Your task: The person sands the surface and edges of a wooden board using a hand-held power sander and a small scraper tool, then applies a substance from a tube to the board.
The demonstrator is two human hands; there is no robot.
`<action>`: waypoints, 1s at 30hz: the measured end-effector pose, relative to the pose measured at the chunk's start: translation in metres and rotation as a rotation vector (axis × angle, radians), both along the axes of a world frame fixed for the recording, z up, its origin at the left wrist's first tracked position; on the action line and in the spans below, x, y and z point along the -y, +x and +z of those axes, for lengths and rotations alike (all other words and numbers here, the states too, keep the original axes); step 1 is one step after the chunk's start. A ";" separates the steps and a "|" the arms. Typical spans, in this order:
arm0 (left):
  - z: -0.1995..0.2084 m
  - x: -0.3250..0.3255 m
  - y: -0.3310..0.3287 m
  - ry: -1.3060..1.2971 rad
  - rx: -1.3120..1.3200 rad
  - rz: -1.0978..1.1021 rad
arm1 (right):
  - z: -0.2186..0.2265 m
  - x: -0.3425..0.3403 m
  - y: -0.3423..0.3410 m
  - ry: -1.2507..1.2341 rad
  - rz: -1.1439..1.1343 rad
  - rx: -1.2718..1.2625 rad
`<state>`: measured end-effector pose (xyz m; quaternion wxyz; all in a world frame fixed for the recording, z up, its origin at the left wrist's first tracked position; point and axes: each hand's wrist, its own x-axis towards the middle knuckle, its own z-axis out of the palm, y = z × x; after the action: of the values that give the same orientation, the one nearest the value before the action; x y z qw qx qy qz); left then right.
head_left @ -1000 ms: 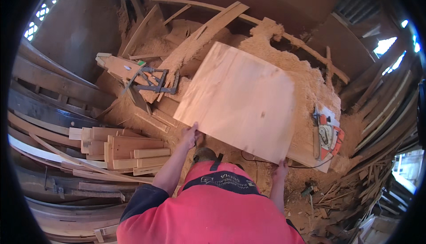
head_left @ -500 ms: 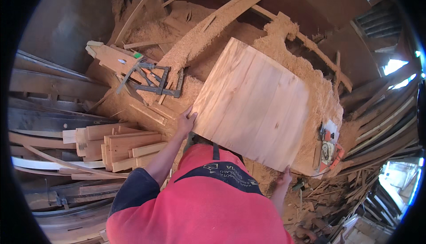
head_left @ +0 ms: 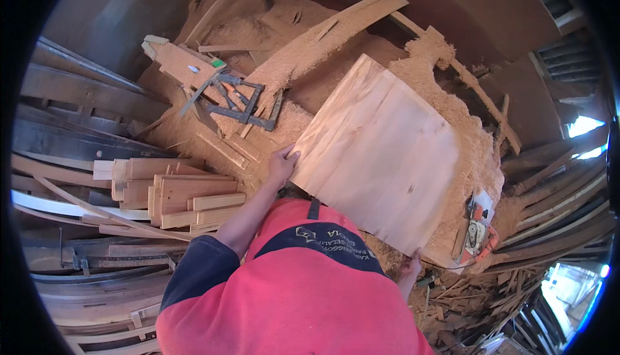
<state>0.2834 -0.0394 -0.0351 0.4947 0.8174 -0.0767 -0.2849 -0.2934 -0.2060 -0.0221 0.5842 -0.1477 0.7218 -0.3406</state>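
A broad, pale wooden panel (head_left: 381, 155), made of several boards side by side, lies tilted in front of me over a sawdust-covered bench. At its near left corner my left hand (head_left: 282, 164) grips the edge, thumb on top and fingers beneath. My right hand (head_left: 410, 264) holds the near right corner; its fingers are partly hidden under the panel. To the right of the panel sits an orange and silver power tool (head_left: 478, 232) with a cord. Black metal clamps (head_left: 248, 104) lie left of the panel, beside small tools with orange handles.
Cut wooden blocks (head_left: 187, 201) are stacked at my left. A long plank (head_left: 342, 26) covered in shavings lies across the far side. Heaped shavings (head_left: 478, 145) border the panel's right side. Scrap wood strips (head_left: 465, 306) litter the lower right, and long boards (head_left: 562, 193) lean at the right.
My view has shifted slightly, so the surroundings sit a little differently in the picture. Both hands still hold the panel's near corners, and the panel looks slightly turned.
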 end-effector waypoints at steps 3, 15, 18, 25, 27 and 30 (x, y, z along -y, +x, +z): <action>0.025 0.003 -0.001 -0.025 -0.006 0.007 | -0.004 -0.009 0.012 -0.077 -0.087 0.043; -0.119 -0.049 0.202 -0.224 -0.348 0.803 | 0.029 -0.048 0.035 -0.379 0.204 -1.144; -0.095 -0.021 0.245 -0.461 -0.658 0.962 | 0.047 -0.085 0.054 -0.525 0.483 -1.493; -0.090 0.009 0.276 -0.505 -0.585 1.198 | 0.071 -0.094 0.162 -0.672 0.354 -1.106; -0.076 0.015 0.284 -0.483 -0.528 1.165 | 0.074 -0.078 0.195 -0.770 0.461 -1.139; -0.026 0.055 0.259 -0.308 -0.411 1.305 | 0.078 -0.058 0.240 -0.909 0.566 -1.108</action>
<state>0.5425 -0.0947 -0.0606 0.6795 0.5467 0.4852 -0.0642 -0.0536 -0.1477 0.0560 0.0841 -0.7011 0.6329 -0.3176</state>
